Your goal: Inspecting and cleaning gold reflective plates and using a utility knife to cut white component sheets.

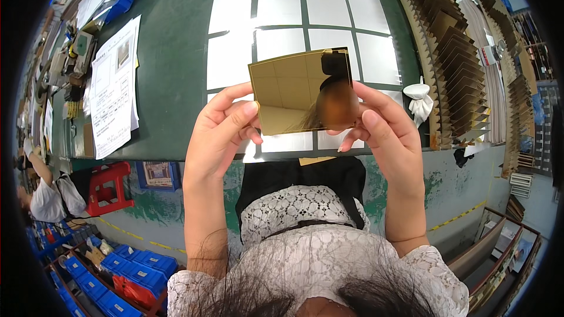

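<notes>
A rectangular gold mirror-finish plate (285,91) is raised in front of me above the table's near edge, slightly tilted. My left hand (226,120) pinches its left edge between thumb and fingers. On the opposite side, my right hand (385,120) grips the right edge the same way. The shiny face reflects a panelled ceiling and a dark shape. Beneath and beyond the plate, several white rectangular sheets (279,7) lie in rows on the green tabletop (170,41).
Printed papers (114,88) lie at the left. To the right stand a slotted rack (458,64) of thin brown plates and a crumpled white cloth (418,101). Below left are a red stool (110,188), blue bins (132,267) and another person (50,199).
</notes>
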The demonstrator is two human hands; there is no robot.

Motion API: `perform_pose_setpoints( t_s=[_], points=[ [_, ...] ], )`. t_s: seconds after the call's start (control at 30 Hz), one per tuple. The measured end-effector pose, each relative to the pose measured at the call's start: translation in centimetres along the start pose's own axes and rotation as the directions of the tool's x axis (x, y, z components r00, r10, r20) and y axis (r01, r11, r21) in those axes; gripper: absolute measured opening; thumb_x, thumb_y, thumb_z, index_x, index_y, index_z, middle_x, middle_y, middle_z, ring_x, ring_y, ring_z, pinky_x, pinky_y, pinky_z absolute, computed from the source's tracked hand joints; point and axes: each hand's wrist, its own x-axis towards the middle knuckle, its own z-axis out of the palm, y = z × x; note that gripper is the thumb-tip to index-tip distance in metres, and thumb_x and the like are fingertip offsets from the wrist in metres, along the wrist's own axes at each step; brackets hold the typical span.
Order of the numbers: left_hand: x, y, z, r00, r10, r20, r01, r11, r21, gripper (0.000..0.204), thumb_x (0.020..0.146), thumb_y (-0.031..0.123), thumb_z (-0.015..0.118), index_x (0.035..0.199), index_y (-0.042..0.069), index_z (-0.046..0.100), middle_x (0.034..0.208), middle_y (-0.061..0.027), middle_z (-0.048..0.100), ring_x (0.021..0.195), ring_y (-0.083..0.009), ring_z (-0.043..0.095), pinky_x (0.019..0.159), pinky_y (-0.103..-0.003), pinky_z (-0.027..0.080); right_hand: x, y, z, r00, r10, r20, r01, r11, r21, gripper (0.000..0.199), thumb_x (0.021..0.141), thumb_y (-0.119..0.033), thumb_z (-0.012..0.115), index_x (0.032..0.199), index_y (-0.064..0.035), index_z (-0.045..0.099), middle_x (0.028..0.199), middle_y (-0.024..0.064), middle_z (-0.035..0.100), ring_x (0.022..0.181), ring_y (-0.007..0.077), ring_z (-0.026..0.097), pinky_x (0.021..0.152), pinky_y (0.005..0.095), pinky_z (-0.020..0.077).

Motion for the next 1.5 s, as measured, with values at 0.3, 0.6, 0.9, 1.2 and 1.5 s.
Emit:
perform_pose_setpoints(
  t_s=[0.3, 0.6, 0.9, 1.2, 1.5],
  points=[
    [0.0, 0.1, -0.1, 1.0, 0.001, 0.015, -0.001, 1.0, -0.024, 0.03, 0.091, 0.007, 0.056, 0.12, -0.001, 0.055, 0.086, -0.0076, 0.067, 0.069, -0.0113, 0.062, 0.056, -0.023, 0.052, 0.1, 0.2, 0.1, 1.0, 0.019, -0.025, -0.017, 0.997, 0.078, 0.037, 0.098, -0.01, 0.042, 0.131, 0.0047, 0.045, 0.111, 0.0152, 0.063, 0.092, 0.0201, 0.065, 0.069, 0.0263, 0.0524],
    [-0.7, -0.2, 0.4, 0.99, -0.034, 0.14, 0.039, 0.999, -0.03, 0.034, 0.089, 0.003, 0.058, 0.121, -0.001, 0.047, 0.089, -0.013, 0.067, 0.077, -0.019, 0.066, 0.059, -0.026, 0.056, 0.3, 0.0, -0.2, 0.996, 0.01, -0.085, -0.001, 0.995, 0.102, 0.035, 0.098, -0.011, 0.044, 0.128, 0.0048, 0.048, 0.113, 0.012, 0.062, 0.091, 0.0162, 0.063, 0.073, 0.027, 0.0523],
    [-3.0, -1.1, 3.1, 0.926, -0.236, 0.294, 0.209, 0.971, 0.119, 0.046, 0.082, -0.008, 0.062, 0.125, -0.004, 0.045, 0.107, -0.0151, 0.064, 0.093, -0.0219, 0.066, 0.072, -0.027, 0.056, 0.3, -0.6, -0.7, 0.994, 0.026, -0.108, -0.026, 1.0, 0.003, 0.025, 0.097, -0.015, 0.048, 0.107, 0.0043, 0.062, 0.088, 0.005, 0.064, 0.073, 0.0086, 0.055, 0.067, 0.0241, 0.0477],
    [-3.3, -1.3, 4.2, 0.904, -0.288, 0.314, 0.255, 0.956, 0.143, 0.051, 0.082, -0.009, 0.062, 0.129, -0.004, 0.042, 0.11, -0.0144, 0.063, 0.095, -0.0206, 0.065, 0.074, -0.026, 0.056, 0.5, -0.4, -0.8, 0.983, 0.097, -0.154, -0.095, 0.995, 0.021, 0.025, 0.097, -0.016, 0.049, 0.104, 0.004, 0.063, 0.081, 0.001, 0.06, 0.068, 0.0061, 0.05, 0.064, 0.0213, 0.0449],
    [-3.3, -1.5, 4.1, 0.899, -0.272, 0.343, 0.255, 0.962, 0.095, 0.05, 0.082, -0.009, 0.061, 0.128, -0.004, 0.043, 0.109, -0.0144, 0.062, 0.094, -0.0199, 0.065, 0.072, -0.026, 0.056, 0.6, -0.3, -0.8, 0.986, 0.096, -0.139, -0.091, 0.995, 0.039, 0.026, 0.098, -0.016, 0.048, 0.105, 0.0042, 0.063, 0.078, -0.0004, 0.057, 0.068, 0.0054, 0.046, 0.062, 0.0213, 0.0442]
  ],
)
